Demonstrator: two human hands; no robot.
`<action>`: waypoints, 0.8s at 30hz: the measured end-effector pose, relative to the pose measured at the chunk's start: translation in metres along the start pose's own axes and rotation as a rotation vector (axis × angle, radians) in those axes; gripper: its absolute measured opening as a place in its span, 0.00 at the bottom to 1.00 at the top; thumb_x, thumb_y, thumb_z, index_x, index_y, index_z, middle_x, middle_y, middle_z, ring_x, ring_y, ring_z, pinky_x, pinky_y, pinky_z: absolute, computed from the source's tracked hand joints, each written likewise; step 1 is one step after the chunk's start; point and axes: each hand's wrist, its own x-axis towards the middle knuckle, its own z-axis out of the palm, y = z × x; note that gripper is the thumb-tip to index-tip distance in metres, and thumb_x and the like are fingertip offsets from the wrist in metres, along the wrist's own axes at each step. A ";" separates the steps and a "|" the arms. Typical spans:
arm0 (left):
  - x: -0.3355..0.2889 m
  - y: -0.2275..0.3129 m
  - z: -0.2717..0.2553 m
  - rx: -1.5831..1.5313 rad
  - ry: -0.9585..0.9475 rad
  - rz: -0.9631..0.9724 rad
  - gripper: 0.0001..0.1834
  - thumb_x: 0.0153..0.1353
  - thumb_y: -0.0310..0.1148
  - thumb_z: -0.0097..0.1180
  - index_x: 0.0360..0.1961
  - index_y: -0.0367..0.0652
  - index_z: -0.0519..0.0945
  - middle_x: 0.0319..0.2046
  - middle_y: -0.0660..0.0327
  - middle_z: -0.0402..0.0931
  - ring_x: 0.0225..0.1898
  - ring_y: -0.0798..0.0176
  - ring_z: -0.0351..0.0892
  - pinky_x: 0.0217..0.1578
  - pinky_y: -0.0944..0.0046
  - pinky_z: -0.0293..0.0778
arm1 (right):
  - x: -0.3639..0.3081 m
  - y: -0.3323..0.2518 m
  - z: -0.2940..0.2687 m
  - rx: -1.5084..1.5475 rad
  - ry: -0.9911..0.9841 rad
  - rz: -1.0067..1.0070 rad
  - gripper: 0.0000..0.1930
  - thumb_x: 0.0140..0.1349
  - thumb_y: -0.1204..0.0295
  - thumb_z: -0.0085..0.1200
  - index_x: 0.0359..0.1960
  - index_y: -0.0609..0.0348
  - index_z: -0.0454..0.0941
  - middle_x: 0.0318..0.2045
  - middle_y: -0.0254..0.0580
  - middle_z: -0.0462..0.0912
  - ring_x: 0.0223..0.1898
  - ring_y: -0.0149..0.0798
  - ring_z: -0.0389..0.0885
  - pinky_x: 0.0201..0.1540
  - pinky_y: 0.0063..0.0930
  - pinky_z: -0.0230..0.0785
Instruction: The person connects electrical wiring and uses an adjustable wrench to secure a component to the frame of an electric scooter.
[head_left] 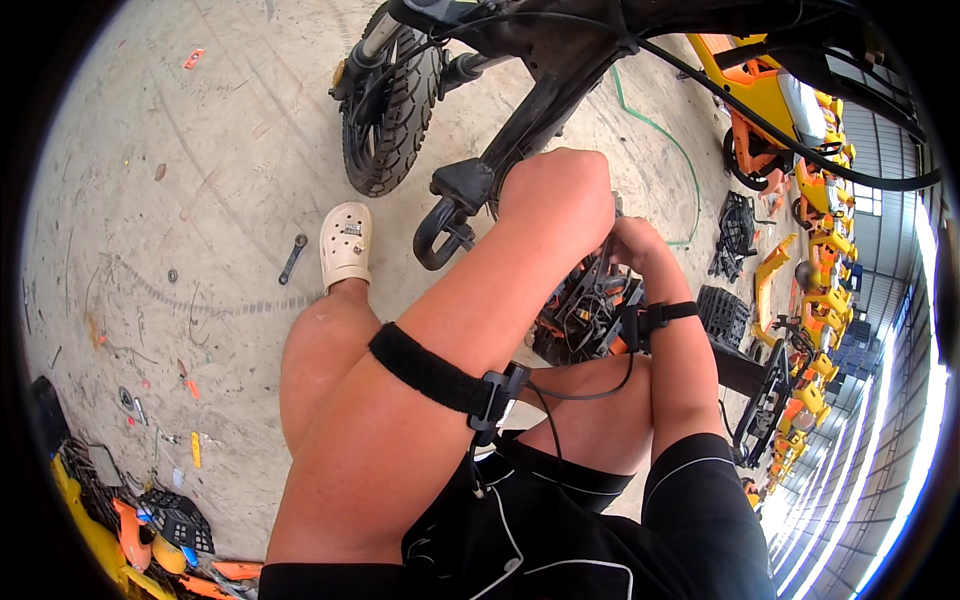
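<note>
A partly stripped two-wheeler stands before me, its black frame (545, 95) crossing the upper middle. My left hand (562, 185) is at the frame, its back toward me and its fingers curled out of sight. What it grips is hidden. Just right of it, my right hand (640, 243) has its fingers bent together close to the left hand's wrist, on something too covered to name. Below the hands lies a cluster of dark parts and cables with orange bits (585, 315). A bent black metal loop (437, 232) sticks out of the frame left of my left hand.
The knobbly tyre (400, 120) stands at the upper left of the frame. A wrench (292, 258) lies on the concrete beside my beige clog (346, 245). Yellow two-wheelers (830, 260) line the right. Loose parts (175, 520) pile up at lower left. A black cable (790, 150) arches overhead.
</note>
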 end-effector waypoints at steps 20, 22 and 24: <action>-0.002 -0.001 0.003 0.014 0.058 -0.011 0.11 0.62 0.34 0.53 0.36 0.42 0.86 0.35 0.49 0.85 0.41 0.45 0.85 0.44 0.48 0.80 | 0.053 0.030 -0.007 -0.961 0.525 -0.288 0.14 0.60 0.74 0.50 0.46 0.65 0.80 0.43 0.58 0.86 0.44 0.56 0.86 0.45 0.45 0.79; 0.001 -0.003 0.009 0.009 0.058 0.000 0.11 0.62 0.34 0.54 0.36 0.42 0.86 0.35 0.49 0.85 0.40 0.44 0.85 0.44 0.48 0.80 | 0.053 0.037 -0.011 -1.013 0.634 -0.382 0.14 0.60 0.74 0.49 0.46 0.62 0.81 0.46 0.58 0.84 0.51 0.58 0.82 0.51 0.45 0.76; 0.001 -0.005 0.008 -0.001 0.075 0.012 0.10 0.62 0.34 0.54 0.35 0.42 0.85 0.35 0.49 0.85 0.40 0.44 0.85 0.43 0.48 0.80 | 0.046 0.036 -0.008 -1.017 0.722 -0.565 0.11 0.60 0.77 0.49 0.42 0.60 0.80 0.46 0.53 0.82 0.55 0.56 0.78 0.55 0.44 0.73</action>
